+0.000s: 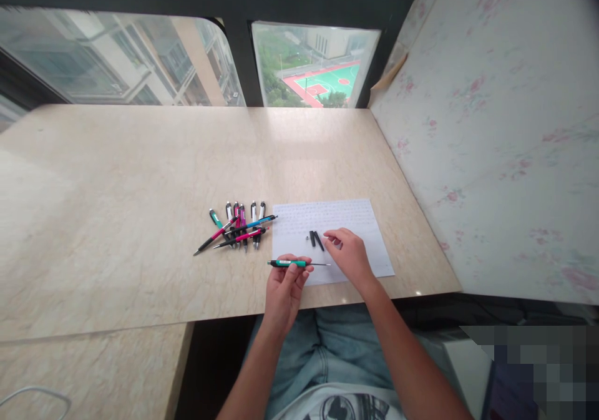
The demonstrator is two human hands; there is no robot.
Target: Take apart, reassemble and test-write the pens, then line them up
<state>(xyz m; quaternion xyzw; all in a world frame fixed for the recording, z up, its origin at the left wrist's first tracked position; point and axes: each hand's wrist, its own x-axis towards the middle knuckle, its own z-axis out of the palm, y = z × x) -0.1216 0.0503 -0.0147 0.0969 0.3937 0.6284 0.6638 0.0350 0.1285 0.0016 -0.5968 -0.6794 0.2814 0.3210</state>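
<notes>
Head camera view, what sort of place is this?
Probably an upstairs room in a home: flowered wallpaper covers one side, and the right-hand window pane looks down on a sports court.

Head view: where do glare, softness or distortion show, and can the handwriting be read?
Head view: pale sheen on the counter below the right window; head view: handwriting on the paper too small and soft to read, though the pen in the left hand keeps a clear outline; head view: building outside leans, perhaps lens distortion; head view: pixel blocks hide the lower right.
</notes>
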